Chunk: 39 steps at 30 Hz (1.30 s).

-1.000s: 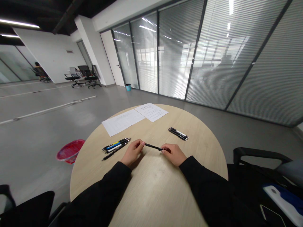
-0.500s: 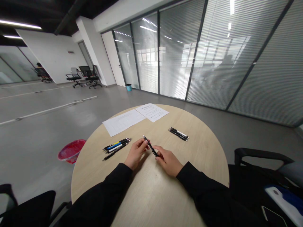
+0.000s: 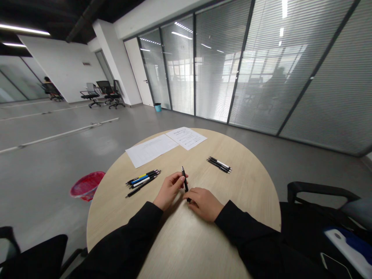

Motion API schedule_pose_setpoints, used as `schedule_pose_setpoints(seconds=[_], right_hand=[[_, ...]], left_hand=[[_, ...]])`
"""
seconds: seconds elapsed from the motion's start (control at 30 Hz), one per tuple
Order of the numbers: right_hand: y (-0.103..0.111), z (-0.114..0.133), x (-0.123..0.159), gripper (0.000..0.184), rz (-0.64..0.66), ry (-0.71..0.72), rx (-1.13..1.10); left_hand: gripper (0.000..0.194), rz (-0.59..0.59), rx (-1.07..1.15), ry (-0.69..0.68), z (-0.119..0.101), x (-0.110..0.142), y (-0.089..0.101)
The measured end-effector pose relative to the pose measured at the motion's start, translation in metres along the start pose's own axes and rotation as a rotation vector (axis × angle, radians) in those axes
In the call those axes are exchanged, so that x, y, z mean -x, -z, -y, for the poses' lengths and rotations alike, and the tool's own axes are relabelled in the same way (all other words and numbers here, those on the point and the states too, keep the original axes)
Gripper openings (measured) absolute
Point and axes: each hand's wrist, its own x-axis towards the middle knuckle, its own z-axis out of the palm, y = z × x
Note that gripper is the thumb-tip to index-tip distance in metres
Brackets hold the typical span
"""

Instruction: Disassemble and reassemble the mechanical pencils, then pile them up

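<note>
Above the middle of the round wooden table, a black pen with a silver tip is held nearly upright, its tip pointing away from me. My left hand pinches the pen's upper part between thumb and fingers. Fingers of my right hand are closed around its lower end, which they partly hide. Left of my hands lies a loose group of several pens, black with yellow, blue and white parts. A neater row of several black and white pens rests to the right.
Two printed paper sheets lie at the table's far side. A red bin stands on the floor to the left. At right is a chair with a phone and a blue-white item on it.
The pen has swung more upright, its tip shifting right. My right hand has moved slightly left and nearer to me, with its fingers now around the pen's lower end.
</note>
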Motion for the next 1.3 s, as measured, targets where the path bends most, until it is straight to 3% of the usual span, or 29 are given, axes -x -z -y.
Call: schedule_pose_setpoints(seconds=[0.23,1.3], right_hand=[[-0.0004,-0.0014,0.0005,0.015,0.004,0.000,0.049],[-0.0042,-0.0043,0.0020,0.019,0.008,0.010,0.042]], left_hand=[[0.036,0.041,-0.041,-0.023,-0.0027,0.0027,0.0005],[0.035,0.076,-0.052,-0.019,0.0003,0.0020,0.0026]])
